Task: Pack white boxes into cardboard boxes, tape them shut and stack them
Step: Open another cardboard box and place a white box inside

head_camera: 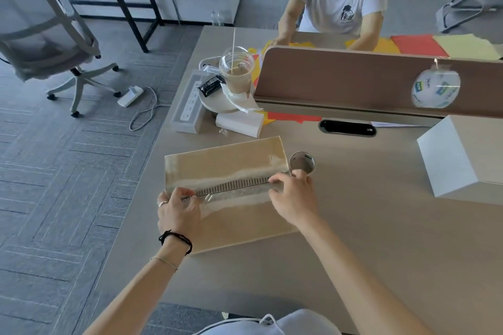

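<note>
Cardboard box flat on the surface, seam half taped. Left hand pinching the tape end; right hand holding the tape roll. Stiff, probably light: best lifted by both short ends.

Plastic cup of brown drink with a stick, crumpled napkin beside it, power strip near the surface's far left edge, brown divider panel, coloured paper sheets beyond it, seated person in white shirt, grey office chair on carpet.
</note>
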Tool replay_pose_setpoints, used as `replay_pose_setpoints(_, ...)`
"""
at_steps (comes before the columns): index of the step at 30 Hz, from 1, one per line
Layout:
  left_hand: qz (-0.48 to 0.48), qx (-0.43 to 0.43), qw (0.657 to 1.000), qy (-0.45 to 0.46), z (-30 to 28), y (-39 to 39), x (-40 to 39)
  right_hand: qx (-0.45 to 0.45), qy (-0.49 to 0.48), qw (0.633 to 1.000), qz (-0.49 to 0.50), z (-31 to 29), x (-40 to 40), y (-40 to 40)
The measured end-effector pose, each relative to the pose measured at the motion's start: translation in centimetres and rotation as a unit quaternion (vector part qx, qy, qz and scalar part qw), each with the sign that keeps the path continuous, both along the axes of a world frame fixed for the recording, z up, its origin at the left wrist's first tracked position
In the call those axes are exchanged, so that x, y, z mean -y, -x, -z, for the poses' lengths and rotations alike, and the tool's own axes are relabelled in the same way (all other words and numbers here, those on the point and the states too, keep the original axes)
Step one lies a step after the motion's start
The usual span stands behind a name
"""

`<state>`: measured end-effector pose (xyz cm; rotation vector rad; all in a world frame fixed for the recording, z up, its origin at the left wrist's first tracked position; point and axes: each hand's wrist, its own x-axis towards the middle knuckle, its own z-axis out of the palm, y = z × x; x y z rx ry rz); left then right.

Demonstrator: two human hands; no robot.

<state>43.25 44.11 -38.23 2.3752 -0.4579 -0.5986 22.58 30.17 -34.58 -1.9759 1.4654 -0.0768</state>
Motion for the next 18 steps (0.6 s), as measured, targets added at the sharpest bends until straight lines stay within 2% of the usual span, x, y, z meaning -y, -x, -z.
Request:
replay_pose_setpoints(5,0.055,-0.008,0.998,0.013,-0.4,1.4,1.8,-0.024,0.003,0.999,0.025,1.1,1.3,1.5)
replay_pose_setpoints(8,0.133,0.027,0.990,-0.029,-0.2,2.3,3.0,-0.071,0.017,0.997,0.034,1.3,1.8,2.9)
replay_pose_setpoints(9,0.170,0.066,0.981,-0.060,0.0,2.6,3.3,-0.100,0.058,0.993,0.025,1.3,1.7,3.0)
replay_pose_setpoints(11,0.253,0.201,0.943,-0.083,0.3,3.2,3.6,-0.131,0.173,0.976,-0.027,1.6,1.2,2.8)
replay_pose_setpoints(13,0.318,0.270,0.907,-0.062,0.0,3.8,4.2,-0.111,0.203,0.968,-0.098,1.6,1.1,2.0)
replay_pose_setpoints(15,0.348,0.222,0.908,-0.065,-0.4,3.9,5.1,-0.103,0.141,0.974,-0.141,1.5,1.5,1.2)
replay_pose_setpoints(18,0.371,0.170,0.905,-0.121,-0.8,3.7,6.3,-0.115,0.090,0.978,-0.152,1.5,2.4,0.7)
